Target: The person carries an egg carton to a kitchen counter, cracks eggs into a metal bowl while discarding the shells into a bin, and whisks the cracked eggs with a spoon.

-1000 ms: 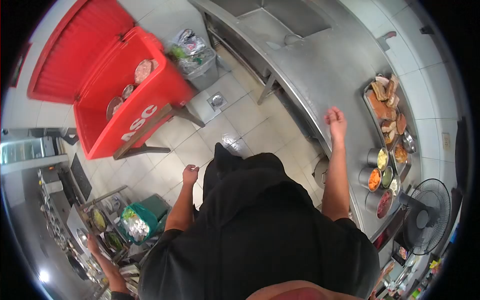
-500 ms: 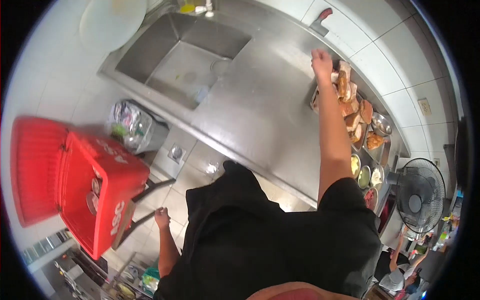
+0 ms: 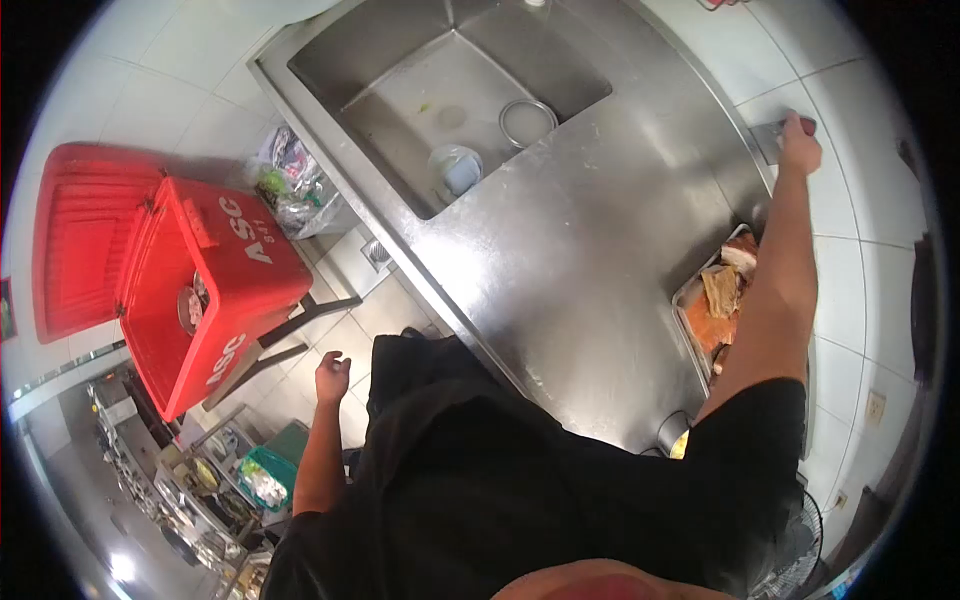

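the right hand point(image 3: 800, 150), at the upper right of the frame, has its grip closed around the handle point(image 3: 809, 127) of a knife point(image 3: 767, 141). the knife is at the tiled wall point(image 3: 850, 190), just above the back edge of the metal surface point(image 3: 580, 270). the left hand point(image 3: 333, 378), left of the frame's middle and low, hangs over the floor point(image 3: 345, 335); its grip is loosely curled and holds nothing that shows.

the likeliest trouble is a slip: if the grip sits badly on the handle, the knife could turn or drop towards the surface and strike the tray point(image 3: 684, 322) of meat point(image 3: 712, 325) at the right. a careless swing could scrape the blade along the tiles. the right arm point(image 3: 775, 270) stretches across the tray, so a low elbow could brush the meat, and the sleeve point(image 3: 750, 425) hangs close enough to the pot point(image 3: 672, 430) at the lower right that a quick pull back could knock it.

the knife looks broad and flat, with a dull grey blade lying left of the grip. the handle is reddish, mostly covered by the grip. which side carries the cutting edge cannot be told, nor what supports the knife at the wall.
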Tool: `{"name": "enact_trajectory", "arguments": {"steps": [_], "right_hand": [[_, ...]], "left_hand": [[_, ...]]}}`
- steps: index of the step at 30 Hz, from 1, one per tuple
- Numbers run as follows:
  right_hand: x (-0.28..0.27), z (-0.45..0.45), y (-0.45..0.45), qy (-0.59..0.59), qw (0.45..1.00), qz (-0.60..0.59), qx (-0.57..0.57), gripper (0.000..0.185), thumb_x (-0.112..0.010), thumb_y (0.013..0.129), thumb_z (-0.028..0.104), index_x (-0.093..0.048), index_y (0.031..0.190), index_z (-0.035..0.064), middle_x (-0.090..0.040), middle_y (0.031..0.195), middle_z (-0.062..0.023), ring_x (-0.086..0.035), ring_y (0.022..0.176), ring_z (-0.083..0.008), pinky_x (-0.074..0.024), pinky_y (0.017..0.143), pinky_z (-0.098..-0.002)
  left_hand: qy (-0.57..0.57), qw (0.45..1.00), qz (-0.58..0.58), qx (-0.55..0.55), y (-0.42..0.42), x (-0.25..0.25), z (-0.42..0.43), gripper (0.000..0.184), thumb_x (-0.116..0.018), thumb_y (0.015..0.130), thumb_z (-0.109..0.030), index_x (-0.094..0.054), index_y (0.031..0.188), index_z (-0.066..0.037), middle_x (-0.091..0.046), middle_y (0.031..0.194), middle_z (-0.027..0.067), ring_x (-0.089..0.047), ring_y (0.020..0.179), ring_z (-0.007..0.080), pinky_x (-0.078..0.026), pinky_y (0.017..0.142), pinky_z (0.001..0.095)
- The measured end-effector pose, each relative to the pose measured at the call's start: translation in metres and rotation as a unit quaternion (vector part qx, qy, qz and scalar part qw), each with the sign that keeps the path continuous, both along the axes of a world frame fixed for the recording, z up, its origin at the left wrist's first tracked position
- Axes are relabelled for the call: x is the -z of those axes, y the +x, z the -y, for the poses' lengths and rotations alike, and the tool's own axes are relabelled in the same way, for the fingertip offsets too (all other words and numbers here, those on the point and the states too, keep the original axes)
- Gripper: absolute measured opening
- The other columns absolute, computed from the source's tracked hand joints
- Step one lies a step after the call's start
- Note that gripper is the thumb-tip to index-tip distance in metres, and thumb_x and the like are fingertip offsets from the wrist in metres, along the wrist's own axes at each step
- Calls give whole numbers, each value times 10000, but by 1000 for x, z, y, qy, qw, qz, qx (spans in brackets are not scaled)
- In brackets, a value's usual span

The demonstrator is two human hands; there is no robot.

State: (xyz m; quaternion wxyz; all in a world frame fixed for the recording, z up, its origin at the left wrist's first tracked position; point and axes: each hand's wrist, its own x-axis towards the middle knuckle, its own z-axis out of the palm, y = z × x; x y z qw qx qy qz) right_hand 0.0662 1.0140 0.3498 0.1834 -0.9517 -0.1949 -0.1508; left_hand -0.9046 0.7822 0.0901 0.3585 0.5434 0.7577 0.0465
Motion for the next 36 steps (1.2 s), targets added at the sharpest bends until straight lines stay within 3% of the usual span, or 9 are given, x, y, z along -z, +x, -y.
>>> {"name": "enact_trajectory", "arguments": {"steps": [9,14,17,19,25,29,32,35,36], "right_hand": [[-14,20,-5,104,992,62,-18,662,-741,646,582,-739,862,-44,-727,907,-208,-707,916,-321,-542,841,-390],[3,7,-14,159,985,64,-33,583,-730,666,557,-747,832,-2,-731,872,-182,-706,907,-317,-537,849,-399],[-11,1,-72,228,972,30,-51,546,-729,682,530,-761,871,19,-740,906,-143,-696,926,-283,-517,877,-371],[-9,3,-74,288,955,17,-70,508,-753,667,488,-762,864,20,-741,901,-131,-696,910,-260,-520,868,-354],[-9,3,-70,191,981,0,-26,554,-785,626,483,-750,858,-19,-730,892,-153,-694,874,-236,-519,864,-342],[-8,6,-56,225,974,29,-16,572,-779,625,480,-739,861,-39,-727,878,-157,-694,859,-257,-522,858,-354],[-11,-5,-76,338,934,5,-112,528,-751,636,485,-750,854,4,-732,870,-148,-698,857,-281,-526,852,-367],[-32,-23,-109,278,958,-5,-76,709,-713,767,360,-497,1329,-16,-678,1070,-236,-671,912,-342,-526,829,-407],[-25,-28,-97,219,974,34,-43,700,-691,790,300,-462,1365,-28,-690,1050,-199,-663,833,-326,-540,743,-395]], "left_hand": [[13,998,-43,41,-14,-38,-17,311,-716,819,-214,-669,1064,-27,-701,883,190,-686,812,327,-529,742,396],[-47,999,-26,-4,-37,-38,-26,293,-704,828,-176,-665,1073,-19,-685,844,158,-655,787,237,-514,742,352],[-3,997,-29,73,-28,-42,-40,294,-703,829,-160,-656,1068,5,-678,873,156,-648,802,223,-508,754,340],[-28,998,-9,53,-19,-37,-46,286,-705,830,-142,-652,1056,25,-670,895,155,-642,817,219,-504,765,340],[-35,996,22,84,-3,-10,-63,272,-699,832,-123,-649,1058,20,-668,847,148,-645,776,247,-502,739,355],[-5,994,45,98,17,-1,-78,267,-696,837,-132,-650,1061,5,-672,853,162,-655,792,278,-506,739,376],[0,996,21,85,-1,16,-79,270,-690,839,-142,-650,1061,6,-678,894,176,-657,800,289,-508,744,389],[38,994,-13,105,-7,14,-66,282,-695,825,-161,-659,1046,11,-679,897,178,-662,810,291,-512,753,383],[9,996,-24,88,-8,12,-64,286,-698,824,-169,-661,1043,10,-684,895,183,-667,818,295,-515,758,385]]}}
